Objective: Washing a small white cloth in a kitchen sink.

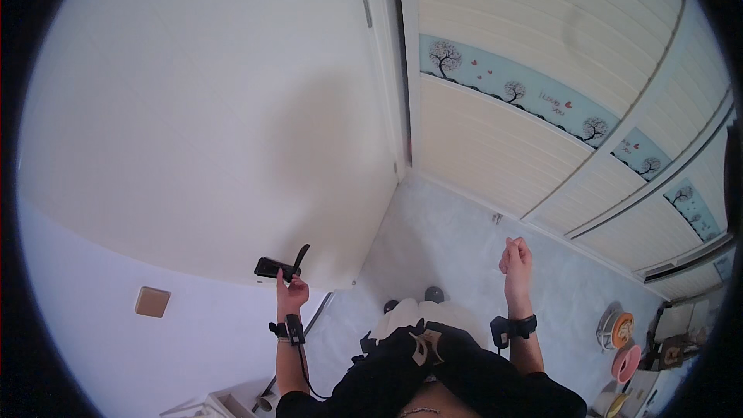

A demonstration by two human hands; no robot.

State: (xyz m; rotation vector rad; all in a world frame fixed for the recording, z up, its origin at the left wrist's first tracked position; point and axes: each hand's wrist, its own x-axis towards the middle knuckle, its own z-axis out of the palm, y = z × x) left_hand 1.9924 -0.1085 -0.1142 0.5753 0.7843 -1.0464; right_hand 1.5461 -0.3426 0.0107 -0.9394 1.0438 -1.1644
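A white door (220, 128) fills the left of the view, with a black door lock (269, 267) near its free edge. The lock's black lever (301, 256) sticks out toward the upper right. My left hand (294, 291) has its fingers on the lock, at the base of the lever; the palm side of the grip is partly hidden. Over the floor to the right, my right hand (516, 258) is raised in a loose fist, touching nothing, and no object shows in it. Each wrist wears a black strapped device (295, 330) with a small box.
A cream sliding wardrobe (499, 133) with a tree-patterned blue band stands at the right. Along the pale floor (400, 232), a white stand with an orange bowl (624, 330) and a pink basin (627, 363) sit at the lower right. A beige switch plate (152, 302) is on the left wall.
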